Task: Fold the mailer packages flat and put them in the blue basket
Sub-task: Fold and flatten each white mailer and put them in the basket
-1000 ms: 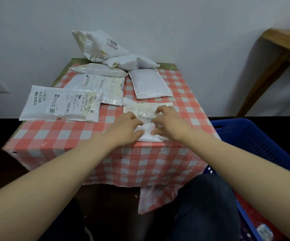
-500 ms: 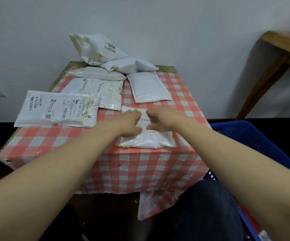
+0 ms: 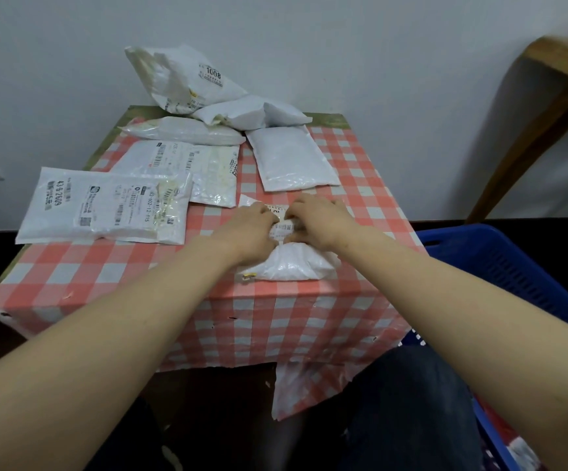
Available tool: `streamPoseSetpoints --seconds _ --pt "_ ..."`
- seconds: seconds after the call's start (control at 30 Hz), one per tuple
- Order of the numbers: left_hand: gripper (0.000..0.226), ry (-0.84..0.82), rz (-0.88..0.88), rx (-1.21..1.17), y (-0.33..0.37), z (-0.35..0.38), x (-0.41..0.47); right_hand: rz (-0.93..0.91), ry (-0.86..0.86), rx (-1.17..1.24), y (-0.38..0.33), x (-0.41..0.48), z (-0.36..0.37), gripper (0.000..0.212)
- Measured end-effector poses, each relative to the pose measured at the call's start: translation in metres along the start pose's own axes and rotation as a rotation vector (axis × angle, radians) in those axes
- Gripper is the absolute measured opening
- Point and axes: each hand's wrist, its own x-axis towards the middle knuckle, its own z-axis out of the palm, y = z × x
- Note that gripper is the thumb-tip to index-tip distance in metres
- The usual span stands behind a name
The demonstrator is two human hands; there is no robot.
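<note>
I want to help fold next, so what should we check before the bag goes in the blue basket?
1. Both hands on the mailer: ok, left hand and right hand press the mailer.
2. Mailer folded flat: not ok, its near half bulges.
3. Mailer fully on the table: ok, though near the front edge.
4. Blue basket within reach: ok, beside the table on the right.
5. Room in the basket: cannot tell, mostly out of view.

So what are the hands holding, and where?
Both hands, left and right, grip the white mailer at its folded far part, on the table.
</note>
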Motion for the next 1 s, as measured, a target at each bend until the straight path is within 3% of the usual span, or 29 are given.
streamPoseSetpoints --seconds 0.13,0.27,0.37,0.43,0.57,0.63,0.73,0.83,1.0 --pt "0.020 0.103 -0.001 -0.006 0.004 -0.002 0.001 -0.041 0.111 -0.088 -0.009 -0.003 -0.004 0.026" --pt "0.038 0.191 -0.012 -0.172 0.002 -0.012 -0.007 0.023 0.150 -0.025 -0.004 -0.009 -0.011 0.021" --pt "0.034 0.239 0.087 -0.110 0.002 -0.023 -0.017 0.057 0.228 0.152 0.002 -0.020 -0.019 0.038" --pt "0.036 0.134 0.101 -0.067 0.003 -0.023 -0.023 -0.016 0.156 0.160 0.006 -0.026 -0.023 0.044" --pt "0.072 -0.239 0.047 -0.086 0.004 -0.013 -0.021 -0.081 -0.176 0.166 0.010 -0.029 -0.018 0.067" --pt "0.077 -0.293 0.044 -0.086 0.004 -0.010 -0.017 -0.068 -0.263 0.158 0.011 -0.024 -0.017 0.080" --pt "0.069 -0.190 0.017 -0.154 0.001 -0.007 -0.011 -0.056 -0.202 0.146 0.008 -0.014 -0.013 0.071" --pt "0.048 -0.031 0.051 -0.118 0.004 -0.004 -0.012 -0.029 -0.063 0.028 0.001 -0.011 -0.007 0.062" --pt "0.041 0.022 0.070 -0.138 0.002 -0.010 -0.012 0.034 0.035 -0.063 -0.001 -0.020 -0.011 0.046"
